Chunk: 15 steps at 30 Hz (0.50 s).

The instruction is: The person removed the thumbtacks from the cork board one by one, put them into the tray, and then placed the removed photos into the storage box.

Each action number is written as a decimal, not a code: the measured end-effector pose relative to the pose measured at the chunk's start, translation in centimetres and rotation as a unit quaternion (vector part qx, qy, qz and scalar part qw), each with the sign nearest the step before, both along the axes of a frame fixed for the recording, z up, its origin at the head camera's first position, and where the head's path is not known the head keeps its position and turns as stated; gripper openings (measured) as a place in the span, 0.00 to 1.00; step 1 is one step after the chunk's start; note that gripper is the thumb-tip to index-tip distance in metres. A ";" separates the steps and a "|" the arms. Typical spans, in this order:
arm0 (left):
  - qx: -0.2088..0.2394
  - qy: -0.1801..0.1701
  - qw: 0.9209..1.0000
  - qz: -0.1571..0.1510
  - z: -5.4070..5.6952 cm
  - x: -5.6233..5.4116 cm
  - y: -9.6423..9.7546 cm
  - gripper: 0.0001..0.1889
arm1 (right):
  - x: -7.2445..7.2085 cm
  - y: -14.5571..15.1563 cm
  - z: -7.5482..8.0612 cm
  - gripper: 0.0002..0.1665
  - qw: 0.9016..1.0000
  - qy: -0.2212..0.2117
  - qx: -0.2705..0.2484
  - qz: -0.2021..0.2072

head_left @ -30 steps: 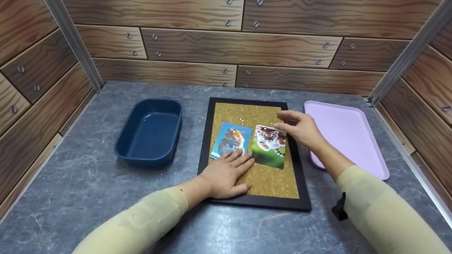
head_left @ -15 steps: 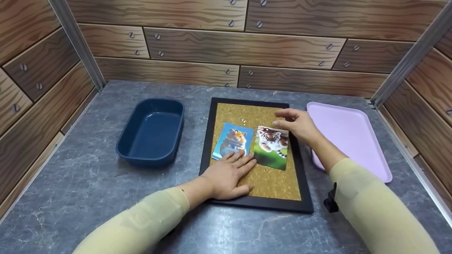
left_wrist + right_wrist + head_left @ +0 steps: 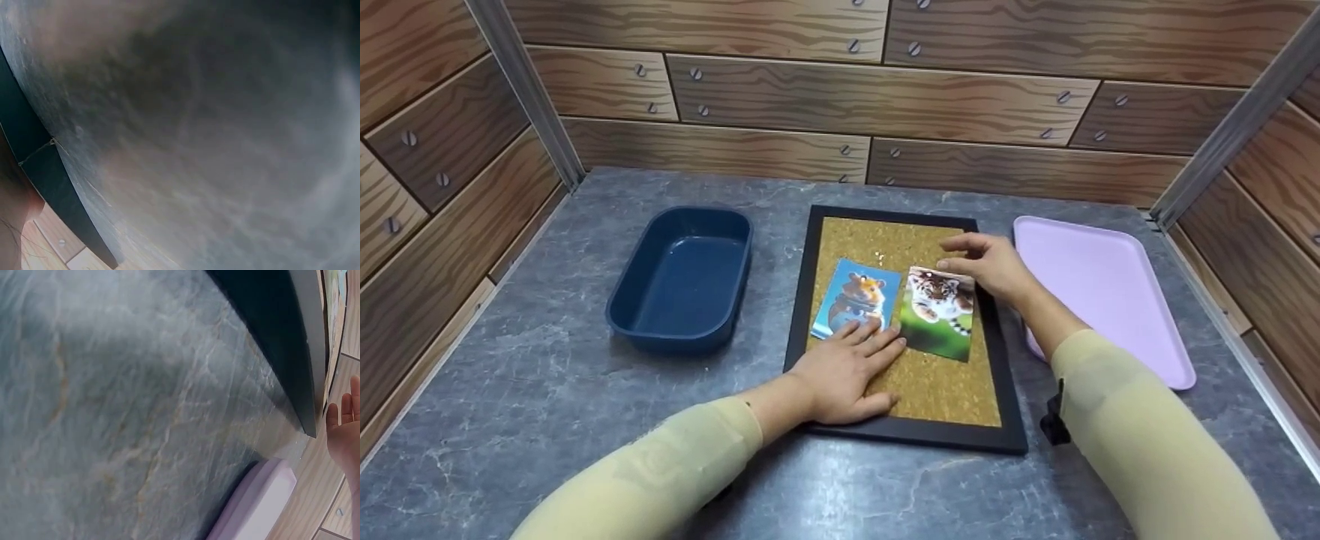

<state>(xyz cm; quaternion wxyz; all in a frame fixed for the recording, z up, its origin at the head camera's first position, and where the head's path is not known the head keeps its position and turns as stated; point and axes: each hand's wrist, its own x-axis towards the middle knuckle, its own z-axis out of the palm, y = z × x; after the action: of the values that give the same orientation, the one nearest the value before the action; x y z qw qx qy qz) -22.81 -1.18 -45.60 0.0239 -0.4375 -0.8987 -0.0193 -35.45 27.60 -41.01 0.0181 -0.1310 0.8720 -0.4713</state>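
In the head view, a cork board (image 3: 937, 390) with a black frame lies on the table. My left hand (image 3: 840, 375) rests flat on it, fingers spread, fingertips on the lower edge of a hamster photo (image 3: 859, 296). Beside that photo lies a tiger photo (image 3: 937, 315) with a green lower half. Over its top edge hovers my right hand (image 3: 986, 262), thumb and fingers bent with a gap between them and nothing visible in it. A few tiny whitish bits, possibly pins (image 3: 879, 259), sit on the cork above the photos. The right wrist view catches my right hand (image 3: 344, 439) at its edge.
To the left stands a deep dark blue bin (image 3: 622, 322). A flat lilac tray (image 3: 1099, 300) lies right of the board, partly beneath my right forearm in the head view. Wood-patterned walls (image 3: 780, 97) with metal corner posts enclose the grey marbled table (image 3: 547, 420).
My right hand has shifted slightly left along the tiger photo's top edge, and its forearm has swung inward. The left hand stays in place; the head view has shifted a little.
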 end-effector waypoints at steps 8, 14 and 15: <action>0.005 -0.006 1.000 -0.002 0.0 0.2 0.0 0.42 | -1.0 0.2 -2.3 0.28 1.000 0.000 -0.002 -0.009; 0.005 -0.002 1.000 -0.001 -0.1 0.1 -0.1 0.42 | -1.0 -0.2 -2.7 0.26 1.000 -0.006 0.013 -0.013; 0.005 -0.002 1.000 -0.001 0.0 0.0 -0.1 0.42 | -1.0 -0.2 -2.7 0.25 1.000 -0.006 0.017 -0.013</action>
<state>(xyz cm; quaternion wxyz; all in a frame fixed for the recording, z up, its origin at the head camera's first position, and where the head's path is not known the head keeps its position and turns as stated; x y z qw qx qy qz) -22.76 -1.26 -45.65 0.0243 -0.4383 -0.8981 -0.0247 -36.44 27.41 -43.70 0.0197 -0.1164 0.8813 -0.4575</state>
